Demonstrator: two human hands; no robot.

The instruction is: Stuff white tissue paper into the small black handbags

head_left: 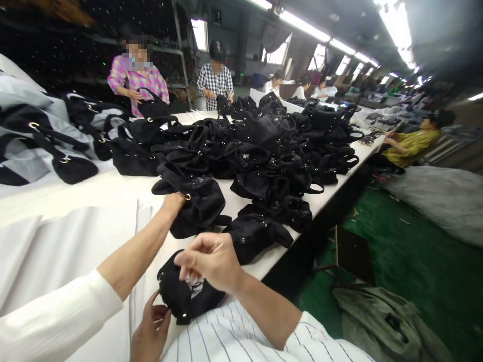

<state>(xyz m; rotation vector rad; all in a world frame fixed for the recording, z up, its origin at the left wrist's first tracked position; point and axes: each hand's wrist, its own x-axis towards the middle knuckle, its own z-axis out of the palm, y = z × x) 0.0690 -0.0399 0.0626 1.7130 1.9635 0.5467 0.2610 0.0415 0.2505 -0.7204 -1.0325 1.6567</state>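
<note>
A black fabric bag (177, 296) lies on the table right in front of me, its mouth turned up and some crumpled pale material showing inside. At its left edge my left hand (151, 324) pinches the fabric between thumb and fingers. Just over the bag's opening is my right hand (213, 261), closed with thumb and fingertips together; whatever it may hold is hidden. From the left, a co-worker's hand (174, 205) in a white sleeve grips another black bag (202, 201) near its gold-coloured ring. One more black bag (260, 234) lies right beside mine.
A large heap of black bags (264, 130) covers the table's middle. White sheets (75, 256) lie at left, near grey-and-black bags (49, 136). Several people work around the table. A stool (352, 254) and a cloth sack (392, 322) are on the green floor at right.
</note>
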